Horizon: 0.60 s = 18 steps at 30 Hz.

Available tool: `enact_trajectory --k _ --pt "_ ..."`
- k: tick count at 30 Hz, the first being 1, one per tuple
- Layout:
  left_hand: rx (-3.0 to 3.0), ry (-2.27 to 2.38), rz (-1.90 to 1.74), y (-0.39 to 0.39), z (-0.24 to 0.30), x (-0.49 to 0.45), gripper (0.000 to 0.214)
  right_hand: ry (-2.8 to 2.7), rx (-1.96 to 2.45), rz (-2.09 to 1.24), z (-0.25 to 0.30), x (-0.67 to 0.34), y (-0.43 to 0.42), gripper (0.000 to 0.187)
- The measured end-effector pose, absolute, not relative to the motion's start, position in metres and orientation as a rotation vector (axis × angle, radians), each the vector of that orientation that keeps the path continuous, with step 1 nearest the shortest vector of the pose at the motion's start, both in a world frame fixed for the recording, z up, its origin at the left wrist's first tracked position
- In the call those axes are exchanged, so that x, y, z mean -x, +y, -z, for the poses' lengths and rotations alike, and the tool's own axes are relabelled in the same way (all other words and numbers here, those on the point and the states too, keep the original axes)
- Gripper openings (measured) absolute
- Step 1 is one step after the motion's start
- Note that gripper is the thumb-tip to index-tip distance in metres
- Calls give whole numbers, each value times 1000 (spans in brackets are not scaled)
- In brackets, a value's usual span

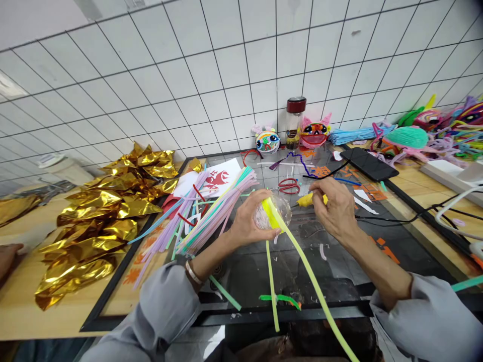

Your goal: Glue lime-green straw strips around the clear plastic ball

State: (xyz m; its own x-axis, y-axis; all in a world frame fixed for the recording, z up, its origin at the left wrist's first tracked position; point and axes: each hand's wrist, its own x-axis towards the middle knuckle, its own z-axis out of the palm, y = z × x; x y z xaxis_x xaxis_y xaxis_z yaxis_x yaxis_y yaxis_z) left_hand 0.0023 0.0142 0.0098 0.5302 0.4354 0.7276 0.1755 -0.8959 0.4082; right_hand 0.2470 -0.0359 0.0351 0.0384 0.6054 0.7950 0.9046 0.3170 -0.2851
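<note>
Head view: the left hand [249, 213] holds a clear ball [284, 206] above the mat [309, 266], between the mat's middle and its left edge. The fingers of this hand are curved around the ball, spread about as wide as the ball itself, with the thumb along its lower side. A bright yellow patch [269, 213] lies on the ball. One yellow strip [305, 261] slants from the ball past the front edge of the mat; a second strip [272, 286] runs from below the ball toward that same edge, its upper end hidden.

The right hand [335, 206] is right of the ball, well apart from it. Its fingers are bent, thumb and forefinger close together, directly in front of a yellow tool [305, 200]. Whether they grip the tool cannot be determined.

A bundle of pastel stems [217, 213] lies across the mat's left edge; gold foil [101, 226] occupies the bench's left side. Another person's hand [9, 254] shows at far left. Red scissors [289, 186] lie behind the ball. Near the mat's back edge stand a jar [294, 125] and two decorated balls, one white [267, 142], one pink [316, 133]. A phone [373, 163] lies by the back right corner.
</note>
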Motion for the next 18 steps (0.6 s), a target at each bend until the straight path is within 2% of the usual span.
enact_trajectory --k 18 --pt "-2478 501 -1310 13 -10 -4 81 -1745 1494 476 -31 -254 -35 28"
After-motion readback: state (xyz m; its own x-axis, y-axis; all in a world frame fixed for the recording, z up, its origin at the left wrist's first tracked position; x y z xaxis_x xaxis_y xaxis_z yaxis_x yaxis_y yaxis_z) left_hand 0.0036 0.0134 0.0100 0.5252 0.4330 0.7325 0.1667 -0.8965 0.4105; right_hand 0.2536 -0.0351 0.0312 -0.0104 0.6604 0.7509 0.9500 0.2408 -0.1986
